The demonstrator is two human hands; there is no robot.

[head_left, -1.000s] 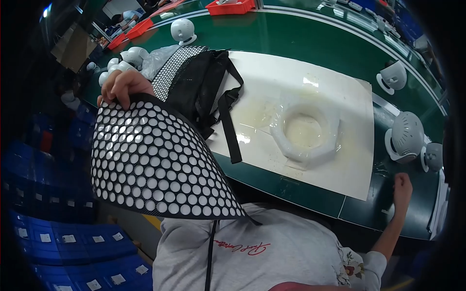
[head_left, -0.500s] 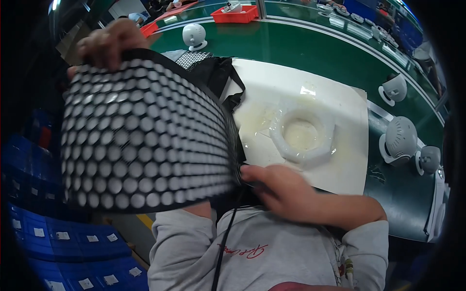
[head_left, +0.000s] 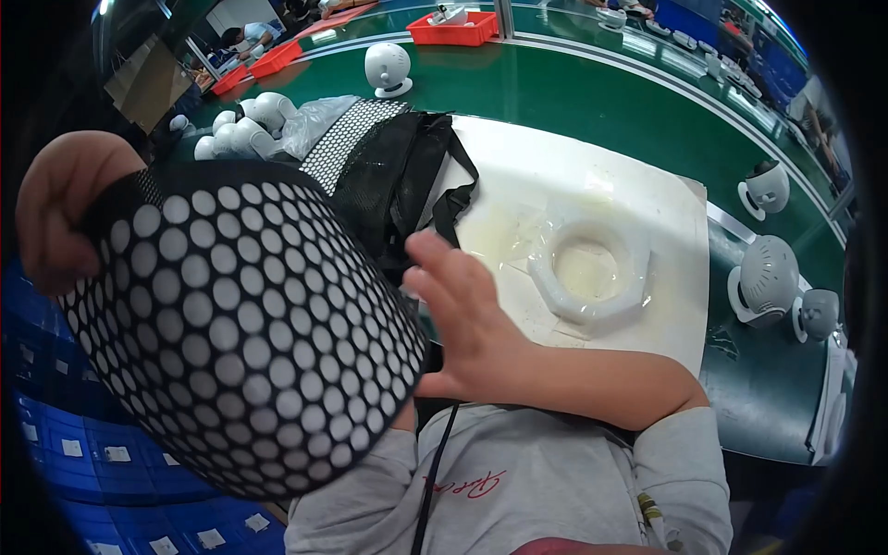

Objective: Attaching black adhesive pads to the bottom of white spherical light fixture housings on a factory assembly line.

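Note:
A curved black panel with rows of white dots [head_left: 245, 342] fills the left of the view. At its upper left corner, my left hand [head_left: 74, 208] is closed with the fingers curled round the dark rim. My right hand [head_left: 467, 310] is by the panel's right edge, fingers stretched out and apart. Its thumb lies close to that edge; whether it touches, I cannot tell. Behind the panel, a black mesh bag with straps [head_left: 393, 185] lies on the left side of a white board [head_left: 680, 250]. The panel's back is hidden.
An eight-sided translucent ring [head_left: 634, 277] sits on the glossy-stained board. White round-headed devices stand at the back [head_left: 387, 69] and right [head_left: 768, 273]; several more [head_left: 245, 134] cluster beside a plastic bag [head_left: 314, 125]. Red trays [head_left: 453, 30] and blue bins [head_left: 111, 462] surround the green table.
The panel has tilted and swung left and down, with my left hand moving left and lower. My right hand has risen from the panel's edge and its fingers have spread.

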